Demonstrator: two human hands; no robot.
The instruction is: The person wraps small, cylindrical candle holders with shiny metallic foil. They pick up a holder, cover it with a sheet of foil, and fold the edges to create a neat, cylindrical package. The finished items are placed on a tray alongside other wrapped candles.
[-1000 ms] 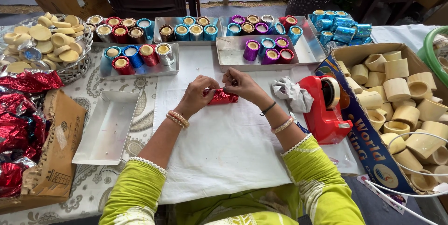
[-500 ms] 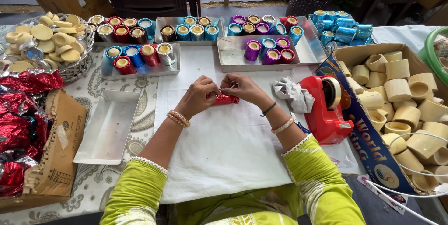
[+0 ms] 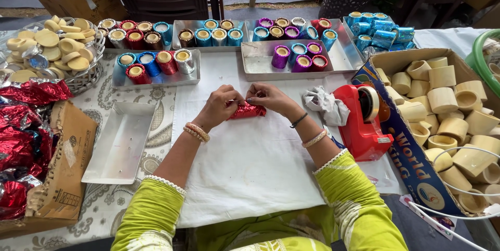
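Both hands meet over the white cloth (image 3: 260,162) at the middle of the desk: the left hand (image 3: 221,106) and right hand (image 3: 271,98) each pinch an end of a red foil roll (image 3: 248,110) lying between them, fingers clenched on it. A red tape dispenser (image 3: 362,121) stands just right of the right wrist, and an empty tray (image 3: 122,141) lies to the left.

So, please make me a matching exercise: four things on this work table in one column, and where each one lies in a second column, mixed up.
Things:
1. red tape dispenser
2. empty silver tray
3. red foil-wrapped piece
4. wire basket of pale discs

Places:
A. between the left hand and the right hand
B. far left corner of the table
C. beside the cardboard box of plain cups
D. left of the white cloth

Pairs: 1-C, 2-D, 3-A, 4-B
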